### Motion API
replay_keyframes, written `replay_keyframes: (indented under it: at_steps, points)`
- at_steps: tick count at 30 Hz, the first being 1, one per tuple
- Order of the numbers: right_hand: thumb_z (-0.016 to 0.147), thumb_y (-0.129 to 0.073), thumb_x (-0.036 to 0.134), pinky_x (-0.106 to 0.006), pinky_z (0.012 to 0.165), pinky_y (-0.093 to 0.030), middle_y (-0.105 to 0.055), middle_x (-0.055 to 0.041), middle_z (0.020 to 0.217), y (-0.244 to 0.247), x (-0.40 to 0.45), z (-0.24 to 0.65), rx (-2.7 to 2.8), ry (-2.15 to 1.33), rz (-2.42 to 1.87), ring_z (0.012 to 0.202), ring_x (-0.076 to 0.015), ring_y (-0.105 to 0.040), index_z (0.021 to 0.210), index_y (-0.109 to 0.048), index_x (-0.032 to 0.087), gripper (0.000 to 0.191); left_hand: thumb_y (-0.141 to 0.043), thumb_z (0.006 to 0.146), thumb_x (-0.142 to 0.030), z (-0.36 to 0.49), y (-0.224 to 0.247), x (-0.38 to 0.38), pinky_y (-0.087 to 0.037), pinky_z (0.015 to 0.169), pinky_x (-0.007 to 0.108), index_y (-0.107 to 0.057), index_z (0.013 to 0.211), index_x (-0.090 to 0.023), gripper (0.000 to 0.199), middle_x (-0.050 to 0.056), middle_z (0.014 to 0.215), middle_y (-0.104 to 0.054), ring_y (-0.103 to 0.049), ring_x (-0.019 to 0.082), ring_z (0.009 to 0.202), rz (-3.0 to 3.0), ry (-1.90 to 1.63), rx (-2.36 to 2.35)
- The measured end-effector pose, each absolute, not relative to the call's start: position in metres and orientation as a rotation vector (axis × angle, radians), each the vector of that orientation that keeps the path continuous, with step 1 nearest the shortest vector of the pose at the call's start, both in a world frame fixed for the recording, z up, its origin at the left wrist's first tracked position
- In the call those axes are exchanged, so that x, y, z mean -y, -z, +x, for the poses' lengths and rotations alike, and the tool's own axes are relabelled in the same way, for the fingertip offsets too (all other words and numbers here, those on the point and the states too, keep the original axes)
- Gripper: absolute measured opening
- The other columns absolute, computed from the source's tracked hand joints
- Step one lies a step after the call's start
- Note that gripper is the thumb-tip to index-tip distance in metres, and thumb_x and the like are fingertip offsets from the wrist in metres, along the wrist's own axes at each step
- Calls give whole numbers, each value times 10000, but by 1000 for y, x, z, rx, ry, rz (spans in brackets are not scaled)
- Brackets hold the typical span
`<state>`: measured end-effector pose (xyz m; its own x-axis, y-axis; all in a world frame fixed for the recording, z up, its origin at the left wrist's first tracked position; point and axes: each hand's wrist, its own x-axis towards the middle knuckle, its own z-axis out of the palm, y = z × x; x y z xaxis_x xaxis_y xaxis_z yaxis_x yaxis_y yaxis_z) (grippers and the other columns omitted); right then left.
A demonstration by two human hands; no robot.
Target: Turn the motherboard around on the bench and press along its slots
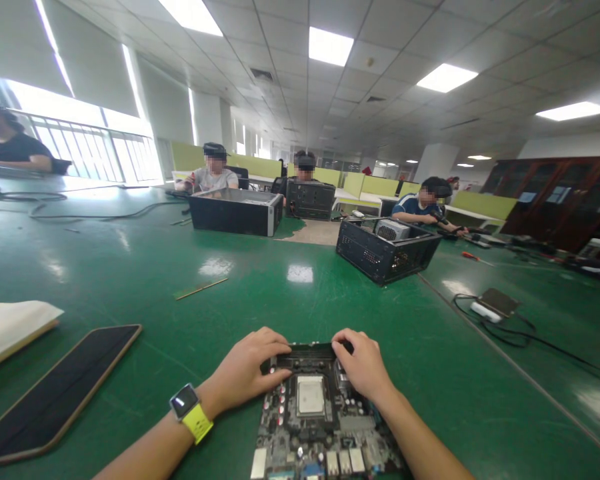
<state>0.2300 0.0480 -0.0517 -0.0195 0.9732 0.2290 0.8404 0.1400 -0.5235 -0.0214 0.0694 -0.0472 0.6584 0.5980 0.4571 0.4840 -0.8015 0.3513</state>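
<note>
A motherboard (325,433) lies on the green table in front of me, its row of ports facing me. A square silver processor (311,396) sits in its socket. Along the board's far edge runs a dark strip that looks like a memory stick (310,349) at the slots. My left hand (253,363) is closed around the strip's left end, fingertips on top and thumb nearer the processor. At the opposite end, my right hand (361,360) pinches with thumb and forefinger; its other fingers are curled and partly hidden. A watch with a yellow-green strap (193,412) is on my left wrist.
A dark flat panel (65,393) and a pale packet (15,330) lie left. Beyond are a thin stick (202,289), an open computer case (385,250) and a closed case (235,212). Cables with a white adapter (486,312) lie right. Several people sit around the table.
</note>
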Motion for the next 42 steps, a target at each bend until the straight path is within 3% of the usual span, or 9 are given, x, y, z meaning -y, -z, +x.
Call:
replay_keyframes:
  at_steps: [23,42]
  points:
    - [853,-485,283,-297,866,-371,-691,-4,925,54,-49,231,1880,-334,-1721,922,-178,-586,892,-674,234,199,-645,811,-251,-25,49,-72,-526,795,340,-676,976,-216,172,56,960,-661,-605,199,876,2620,-942,-949]
    - [855,-488,296,-288,845,-351,-689,8,884,58,-50,232,1876,-337,-1662,887,-177,-572,840,-665,240,186,-633,828,-259,-26,51,-73,-503,831,363,-667,979,-201,166,61,992,-643,-586,209,925,2611,-866,-997]
